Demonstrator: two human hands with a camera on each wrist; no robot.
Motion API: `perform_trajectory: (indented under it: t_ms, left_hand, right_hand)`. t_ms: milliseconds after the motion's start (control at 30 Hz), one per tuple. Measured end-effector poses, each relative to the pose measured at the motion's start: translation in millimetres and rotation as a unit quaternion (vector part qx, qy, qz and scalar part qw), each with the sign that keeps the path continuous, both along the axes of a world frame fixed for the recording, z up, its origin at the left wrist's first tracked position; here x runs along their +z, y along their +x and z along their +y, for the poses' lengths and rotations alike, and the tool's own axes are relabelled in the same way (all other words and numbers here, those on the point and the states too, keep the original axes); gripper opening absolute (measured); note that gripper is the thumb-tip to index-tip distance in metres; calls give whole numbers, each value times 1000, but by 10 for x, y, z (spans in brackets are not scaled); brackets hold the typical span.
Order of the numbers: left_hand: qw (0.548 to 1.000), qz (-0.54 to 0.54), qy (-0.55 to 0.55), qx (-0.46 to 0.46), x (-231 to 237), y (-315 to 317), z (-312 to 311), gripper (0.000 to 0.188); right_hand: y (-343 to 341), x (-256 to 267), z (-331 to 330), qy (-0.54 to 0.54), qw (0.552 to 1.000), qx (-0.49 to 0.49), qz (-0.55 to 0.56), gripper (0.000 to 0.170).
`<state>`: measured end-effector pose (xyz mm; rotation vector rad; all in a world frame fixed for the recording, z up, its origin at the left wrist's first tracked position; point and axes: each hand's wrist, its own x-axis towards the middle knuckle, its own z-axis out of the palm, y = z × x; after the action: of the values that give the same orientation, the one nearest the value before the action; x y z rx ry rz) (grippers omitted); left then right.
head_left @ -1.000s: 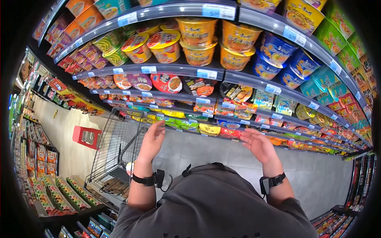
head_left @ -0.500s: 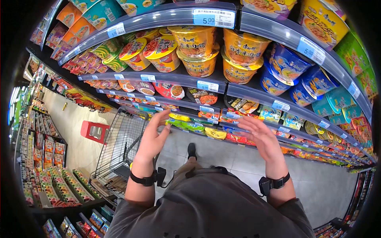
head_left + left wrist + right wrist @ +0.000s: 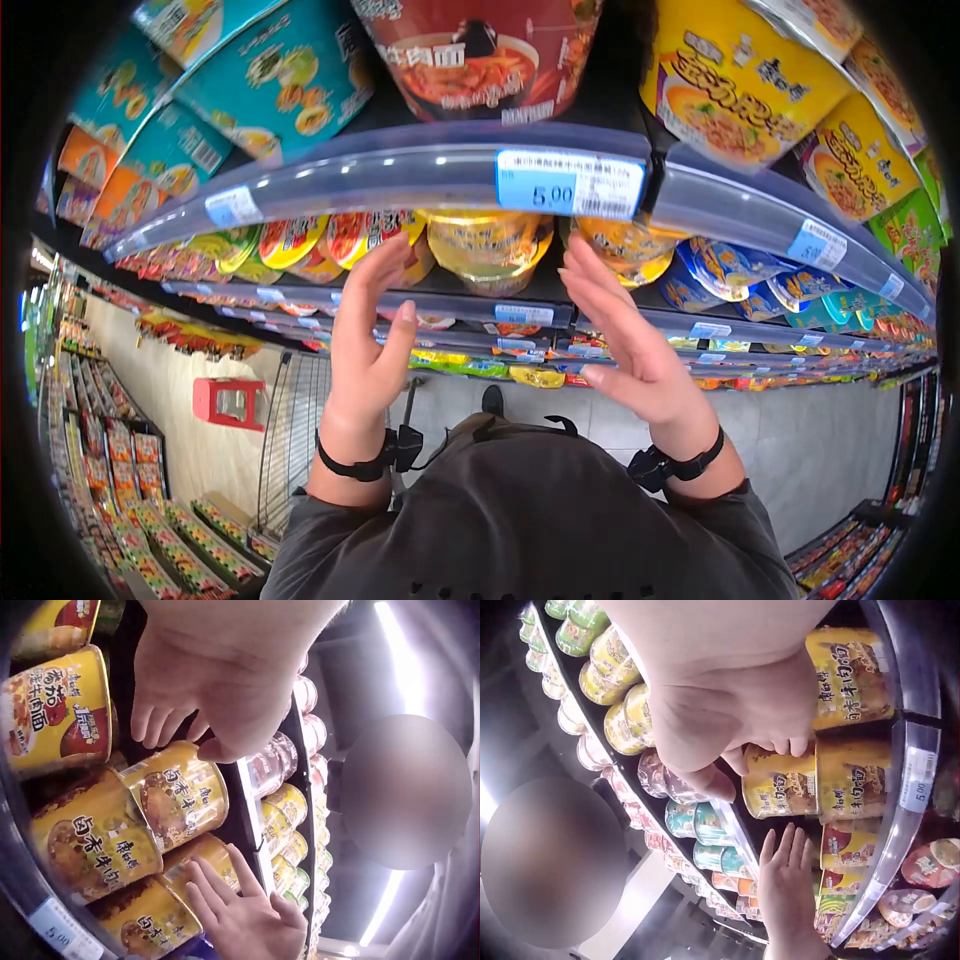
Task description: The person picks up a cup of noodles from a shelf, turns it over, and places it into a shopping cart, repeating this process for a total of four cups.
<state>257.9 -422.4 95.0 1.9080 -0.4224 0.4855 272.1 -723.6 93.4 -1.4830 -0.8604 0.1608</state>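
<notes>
My left hand [image 3: 370,345] and right hand [image 3: 635,350] are raised at the shelf, palms facing each other, fingers extended. Between and beyond them, under a shelf edge, stands a golden noodle bowl [image 3: 490,245]. In the left wrist view, the left hand [image 3: 217,682] is beside a stacked golden bowl [image 3: 180,799], with the right hand [image 3: 251,919] on the other side. The right wrist view shows the right hand [image 3: 735,705] close to the upper golden bowl [image 3: 780,780] and the left hand [image 3: 786,881] opposite. Whether any fingertip touches a bowl, I cannot tell.
A shelf edge with a price tag [image 3: 570,184] crosses above the hands. Teal tubs [image 3: 285,80], a red tub [image 3: 480,60] and a yellow tub [image 3: 745,80] stand on that shelf. A wire cart [image 3: 290,430] and a red stool [image 3: 229,402] are at the left.
The view has moved in closer to the shelves, with the upper shelf now large in front. Both hands have moved forward to the golden bowls, their fingers still extended.
</notes>
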Motion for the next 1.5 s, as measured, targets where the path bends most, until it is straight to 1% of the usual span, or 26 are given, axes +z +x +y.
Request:
perform_trajectory:
  t_ms: [67,100,133,200,233,267,333,367,433,500,633,700,867,933,1000,1067,1100,1133,1200,1267,1333,1400,1467,1500]
  left_hand:
    - [999,-13,-49,12,15,172,17,55]
    - [999,-9,-40,30,-3,239,43,55]
    - [999,-11,-41,25,14,297,53,55]
    - [997,39,-60,15,58,402,50,53]
    - [999,29,-29,4,61,451,80,50]
    - [999,28,-31,-1,58,488,83,50]
    - [998,34,31,-35,58,536,89,47]
    - [998,16,59,-30,48,552,102,49]
    - [998,10,61,-28,49,543,109,51]
    - [998,4,64,-24,59,507,111,52]
    - [999,-19,49,-9,16,355,134,62]
    - [998,-46,40,-2,-22,251,139,70]
    - [999,-35,1,12,-6,-208,-52,71]
    - [998,5,-68,15,20,-452,-187,70]
    - [997,22,-76,21,-15,-695,-283,69]
    - [994,24,-100,37,-128,-969,-373,68]
    - [993,23,-103,59,-192,-1107,-422,67]
    - [992,25,-102,70,-252,-1247,-462,67]
    - [991,46,-94,81,-348,-1475,-510,65]
    - [991,71,-66,97,-489,-1671,-522,62]
    - [984,138,-78,81,-729,-1829,-525,61]
    - [978,166,-93,90,-828,-1969,-602,61]
    - [975,202,-47,73,-845,-2062,-699,62]
    - [976,202,-42,73,-840,-2103,-755,62]
  right_hand:
    - [76,-6,82,-6,1000,-16,-4,75]
    - [114,-11,118,-17,1000,-18,-8,75]
    - [155,-3,149,-28,999,-20,-12,75]
    - [224,42,187,-45,998,-33,-16,73]
    - [245,52,197,-63,997,-32,-18,72]
    - [254,60,207,-81,996,-30,-19,71]
    - [257,104,253,-62,997,-37,-7,69]
    - [257,115,265,-58,998,-38,0,68]
    - [263,116,280,-53,998,-38,3,68]
    - [265,67,267,-52,998,-28,-21,67]
    - [217,3,241,-27,1000,-5,-16,66]
    - [158,-9,207,-16,999,13,-26,65]
    - [-101,-40,52,10,998,50,-19,62]
    - [-233,-90,-39,39,996,74,0,62]
    - [-390,-148,-142,49,994,93,9,63]
    - [-556,-212,-244,95,984,130,78,67]
    - [-644,-299,-284,121,978,141,95,73]
    - [-742,-378,-337,122,976,151,99,73]
    - [-872,-517,-442,143,955,179,188,80]
    - [-955,-707,-515,144,948,205,194,83]
    - [-1094,-905,-583,169,924,229,254,83]
    - [-1223,-1063,-654,174,912,231,290,82]
    - [-1312,-1259,-744,137,915,205,319,85]
    - [-1362,-1309,-807,130,912,208,329,85]
